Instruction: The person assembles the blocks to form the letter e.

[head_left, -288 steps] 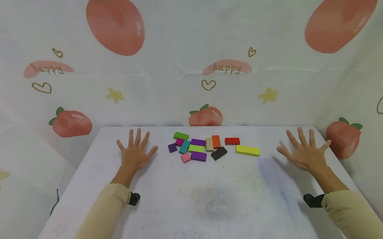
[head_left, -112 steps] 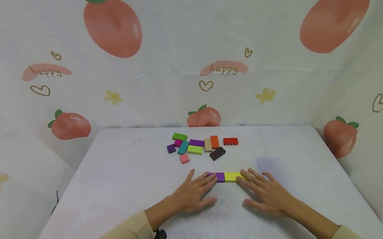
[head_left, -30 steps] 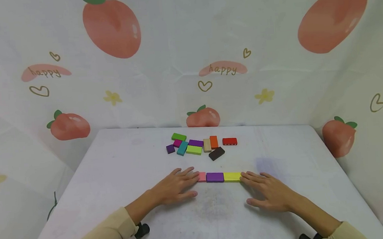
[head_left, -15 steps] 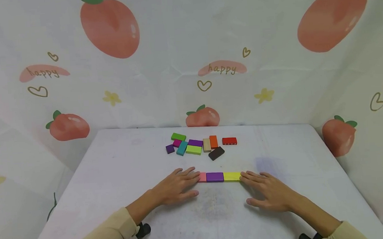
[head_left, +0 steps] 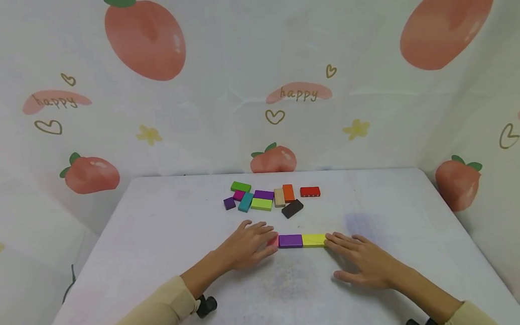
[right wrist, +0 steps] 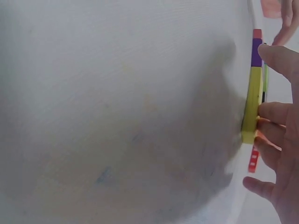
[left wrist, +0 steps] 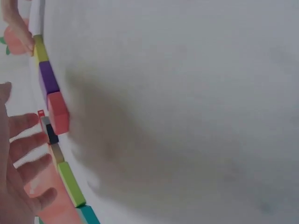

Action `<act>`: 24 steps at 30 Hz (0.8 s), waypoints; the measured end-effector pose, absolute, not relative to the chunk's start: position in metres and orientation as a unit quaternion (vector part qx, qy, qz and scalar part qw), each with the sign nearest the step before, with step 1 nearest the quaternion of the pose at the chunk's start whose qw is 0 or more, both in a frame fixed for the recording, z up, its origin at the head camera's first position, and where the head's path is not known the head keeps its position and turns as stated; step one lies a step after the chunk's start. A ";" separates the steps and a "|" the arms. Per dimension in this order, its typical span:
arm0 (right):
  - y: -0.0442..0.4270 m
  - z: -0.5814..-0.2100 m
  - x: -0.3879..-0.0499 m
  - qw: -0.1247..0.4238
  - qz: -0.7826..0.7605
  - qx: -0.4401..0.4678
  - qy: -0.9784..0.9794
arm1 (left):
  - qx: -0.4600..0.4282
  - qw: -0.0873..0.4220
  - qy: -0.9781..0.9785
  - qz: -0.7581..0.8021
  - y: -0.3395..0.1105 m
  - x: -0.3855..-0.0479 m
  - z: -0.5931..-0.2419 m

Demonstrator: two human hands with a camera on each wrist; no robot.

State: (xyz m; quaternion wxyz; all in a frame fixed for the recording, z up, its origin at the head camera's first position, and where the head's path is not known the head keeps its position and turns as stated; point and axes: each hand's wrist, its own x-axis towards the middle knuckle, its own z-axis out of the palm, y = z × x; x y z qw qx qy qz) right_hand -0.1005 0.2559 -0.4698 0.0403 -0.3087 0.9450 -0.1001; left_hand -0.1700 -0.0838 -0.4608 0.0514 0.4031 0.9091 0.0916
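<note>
A pink block (left wrist: 58, 113), a purple block (head_left: 290, 241) and a yellow block (head_left: 313, 240) lie end to end in a row on the table. My left hand (head_left: 248, 246) is over the pink block at the row's left end, partly hiding it in the head view; in the left wrist view its fingers are spread and clear of that block. At the other end, the fingers of my right hand (head_left: 362, 261), straight, touch the yellow block (right wrist: 252, 105) and cover its right part in the head view.
Behind the row lie several loose blocks, among them a dark brown one (head_left: 292, 209), a red one (head_left: 310, 191), an orange one (head_left: 288, 193), a lime one (head_left: 261, 204) and a teal one (head_left: 245, 202). A patterned cloth (head_left: 222, 135) hangs behind the table (head_left: 156, 230).
Since the earliest frame, the yellow, purple and pink blocks have come forward into a row. In the last half second my left hand has shifted slightly right and back; my right hand has stayed put.
</note>
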 end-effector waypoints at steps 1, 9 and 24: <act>0.256 -0.470 -0.100 0.043 -0.100 -0.307 0.945 | 0.400 0.046 0.911 0.093 -0.081 -0.172 -0.459; 0.255 -0.469 -0.100 0.046 -0.091 -0.305 0.947 | 0.349 0.023 0.932 0.090 -0.058 -0.191 -0.452; 0.254 -0.465 -0.097 0.041 -0.100 -0.313 0.944 | 0.301 0.075 0.949 0.047 -0.017 -0.205 -0.454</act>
